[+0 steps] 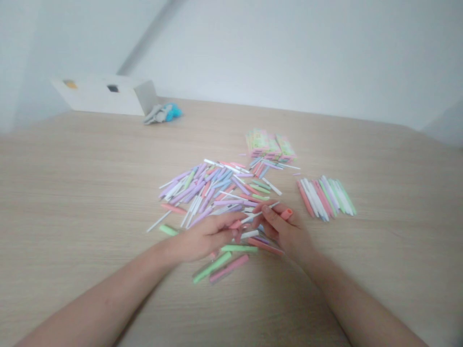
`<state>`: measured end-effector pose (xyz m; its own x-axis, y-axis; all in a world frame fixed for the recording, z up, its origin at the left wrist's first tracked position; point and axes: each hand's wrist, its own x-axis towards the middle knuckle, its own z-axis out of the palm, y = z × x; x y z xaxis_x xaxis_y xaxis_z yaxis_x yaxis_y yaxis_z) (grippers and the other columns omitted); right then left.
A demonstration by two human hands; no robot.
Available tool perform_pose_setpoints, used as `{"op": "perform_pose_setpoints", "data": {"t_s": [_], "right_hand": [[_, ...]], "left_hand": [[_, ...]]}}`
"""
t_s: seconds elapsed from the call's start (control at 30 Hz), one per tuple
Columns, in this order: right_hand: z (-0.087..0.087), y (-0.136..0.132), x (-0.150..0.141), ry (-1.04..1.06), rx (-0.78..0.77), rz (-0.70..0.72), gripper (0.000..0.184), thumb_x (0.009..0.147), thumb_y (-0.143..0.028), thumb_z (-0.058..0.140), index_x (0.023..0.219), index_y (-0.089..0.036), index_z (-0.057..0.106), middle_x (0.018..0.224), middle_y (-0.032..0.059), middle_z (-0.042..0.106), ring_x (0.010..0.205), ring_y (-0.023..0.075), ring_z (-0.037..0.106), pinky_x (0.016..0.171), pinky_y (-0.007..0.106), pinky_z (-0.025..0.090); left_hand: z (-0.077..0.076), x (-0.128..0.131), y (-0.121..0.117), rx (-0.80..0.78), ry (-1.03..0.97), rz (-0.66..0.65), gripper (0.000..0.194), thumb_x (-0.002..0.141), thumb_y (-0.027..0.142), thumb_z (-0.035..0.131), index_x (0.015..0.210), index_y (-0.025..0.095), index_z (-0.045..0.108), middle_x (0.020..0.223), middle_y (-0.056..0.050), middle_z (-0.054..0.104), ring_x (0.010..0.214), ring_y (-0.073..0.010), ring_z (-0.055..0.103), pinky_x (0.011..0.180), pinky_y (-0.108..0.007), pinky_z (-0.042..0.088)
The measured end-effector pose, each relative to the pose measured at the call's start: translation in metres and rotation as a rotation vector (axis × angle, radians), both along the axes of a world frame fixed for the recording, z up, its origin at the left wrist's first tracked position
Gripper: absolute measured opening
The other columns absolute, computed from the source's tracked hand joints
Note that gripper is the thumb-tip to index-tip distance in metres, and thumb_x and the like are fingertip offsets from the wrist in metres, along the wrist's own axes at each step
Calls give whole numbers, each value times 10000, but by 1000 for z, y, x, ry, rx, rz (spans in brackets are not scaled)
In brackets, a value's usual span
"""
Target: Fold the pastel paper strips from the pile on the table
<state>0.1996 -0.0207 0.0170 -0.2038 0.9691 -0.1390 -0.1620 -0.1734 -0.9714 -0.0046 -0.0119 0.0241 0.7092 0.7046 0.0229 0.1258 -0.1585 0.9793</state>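
Note:
My left hand (204,237) is closed on a coral pen piece (235,224), from which a thin white stick (258,213), like a pen refill, points up to the right. The thumb and fingers of my right hand (289,233) pinch that stick. A hollow coral tube (287,214), like a cap, also sits in my right hand, its open end showing. Beneath and beyond both hands spreads a loose pile of pastel pens and sticks (195,190). Closer to me lie green pens (212,268) and a pink pen (229,269).
On the right, several pens (325,197) form a neat row. Stacked printed packs (267,144) stand behind the pile. At the back left are a white box (104,99) with cut-outs and a crumpled grey and blue item (164,113). A wall rises behind the wooden table (90,193).

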Motion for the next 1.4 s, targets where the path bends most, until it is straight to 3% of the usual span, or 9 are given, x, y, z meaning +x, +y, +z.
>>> {"op": "perform_pose_setpoints", "data": {"t_s": [0.13, 0.27, 0.43, 0.53, 0.73, 0.93, 1.1, 1.2, 1.4], "right_hand": [[0, 4, -1, 18, 36, 21, 300, 798, -460, 605, 823, -162, 594, 571, -22, 588, 369, 25, 260, 348, 156, 166], [2, 4, -2, 63, 44, 33, 285, 819, -458, 577, 830, -173, 589, 580, -15, 606, 364, 35, 262, 365, 177, 157], [11, 7, 6, 77, 127, -160, 238, 808, -427, 581, 780, -191, 588, 539, -35, 542, 362, 41, 259, 352, 183, 141], [15, 10, 10, 101, 166, -233, 253, 802, -436, 584, 729, -195, 565, 487, -52, 449, 367, 47, 266, 347, 179, 155], [11, 1, 1, -33, 71, -41, 375, 832, -519, 511, 638, -198, 497, 457, -72, 327, 377, 64, 272, 352, 182, 233], [2, -10, -7, -309, 126, 270, 400, 891, -473, 452, 663, -170, 580, 508, -45, 421, 431, 67, 340, 394, 187, 255], [8, -16, -12, -416, 231, 426, 421, 925, -434, 401, 697, -163, 628, 664, 6, 571, 589, 101, 484, 555, 221, 384], [12, -17, -15, -457, 233, 459, 368, 927, -410, 407, 778, -171, 645, 644, -3, 572, 603, 113, 500, 588, 232, 388], [13, -17, -15, -423, 244, 426, 390, 927, -423, 407, 669, -170, 554, 595, -21, 524, 545, 92, 457, 527, 214, 355]], "left_hand": [[1, 1, 0, -80, -40, -51, 326, 893, 312, 475, 1187, 215, 575, 942, -61, 603, 710, -128, 538, 525, -166, 437], [-3, -1, 1, -164, -63, -43, 290, 877, 353, 506, 1111, 196, 576, 900, -56, 595, 637, -112, 526, 474, -163, 415], [-7, -2, 3, -239, -91, -53, 244, 892, 355, 494, 1046, 172, 542, 879, -66, 615, 693, -131, 590, 459, -153, 414], [-10, 0, 6, -309, -259, -23, 221, 901, 321, 496, 1063, 170, 507, 954, -96, 640, 698, -132, 624, 510, -176, 455], [-5, 4, 8, -510, -593, 109, 215, 874, 223, 552, 1066, 183, 465, 906, -82, 667, 754, -180, 681, 643, -257, 530], [3, 4, 7, -545, -744, 258, 136, 878, 168, 535, 994, 188, 468, 934, -70, 679, 867, -206, 687, 751, -326, 555], [1, 2, 9, -529, -783, 354, 127, 860, 162, 564, 958, 178, 484, 918, -63, 693, 892, -205, 685, 812, -338, 550], [0, 5, 8, -530, -789, 360, 101, 868, 146, 543, 944, 176, 484, 898, -57, 691, 869, -195, 687, 792, -331, 556], [-4, 9, 9, -469, -679, 400, 85, 866, 183, 554, 925, 161, 497, 883, -47, 665, 780, -145, 663, 690, -239, 531]]}}
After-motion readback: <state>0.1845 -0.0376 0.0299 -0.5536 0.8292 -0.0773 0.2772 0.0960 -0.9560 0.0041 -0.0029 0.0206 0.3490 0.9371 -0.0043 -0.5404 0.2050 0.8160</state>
